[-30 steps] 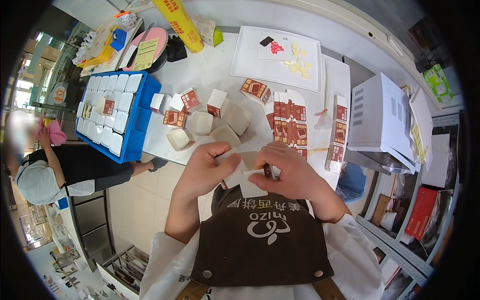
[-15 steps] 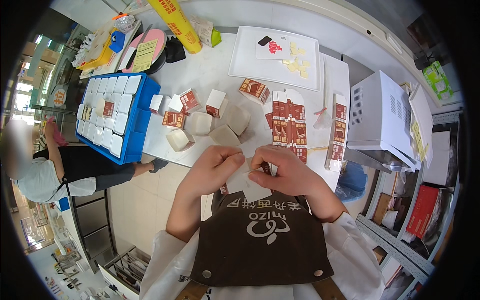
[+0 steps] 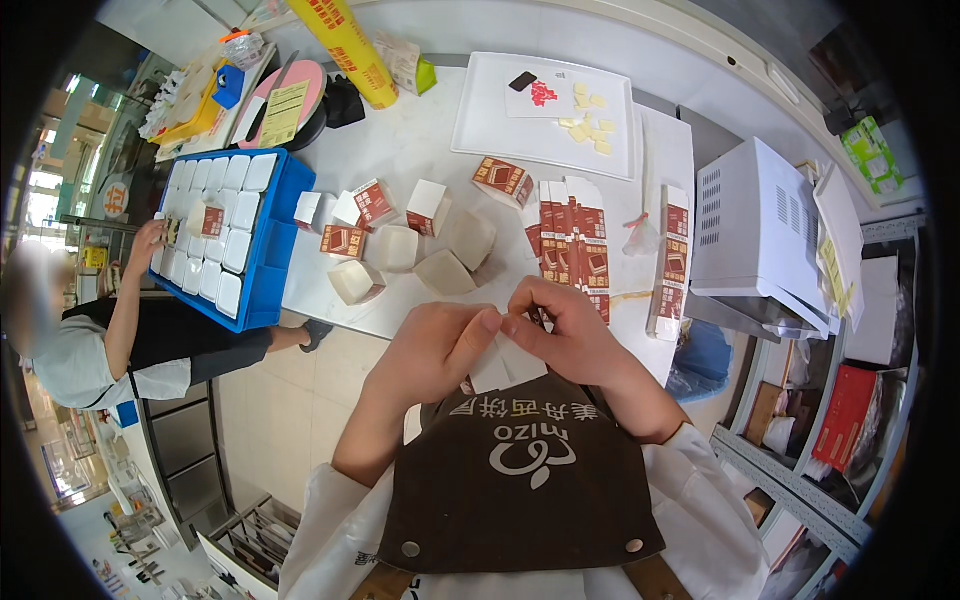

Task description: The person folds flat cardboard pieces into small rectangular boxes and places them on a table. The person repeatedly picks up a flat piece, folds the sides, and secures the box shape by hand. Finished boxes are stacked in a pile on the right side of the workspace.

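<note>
White on the faces that showed, a small folded paper box [image 3: 510, 364] was held between both hands, in front of the upper part of a dark-brown apron [image 3: 525, 520] and near the front edge of the white, marble-like surface [image 3: 425, 125]. Its upper part was mostly covered by the fingers. The left-hand grip [image 3: 435, 347] was closed, the card being pinched between thumb and curled fingers. The right-hand grip [image 3: 562, 328] was likewise pinched on the card, with the two thumb tips brought close together at the top of the box.

Beyond the hands, a loose cluster of opened-out white and brown-red paper boxes [image 3: 430, 200] was spread over the surface. To their right, a pile of flat brown-red printed cartons [image 3: 575, 235] was laid, nearest to the right-hand grip. Farther back, pale-yellow pieces [image 3: 602, 147] and bright pink-red pieces [image 3: 543, 94] were held on a white rectangular tray [image 3: 485, 140].

At the left, white-lidded square containers [image 3: 237, 248] were set in rows in a blue plastic crate [image 3: 285, 235], at whose far-left side a co-worker's hand [image 3: 148, 243] was placed.
</note>
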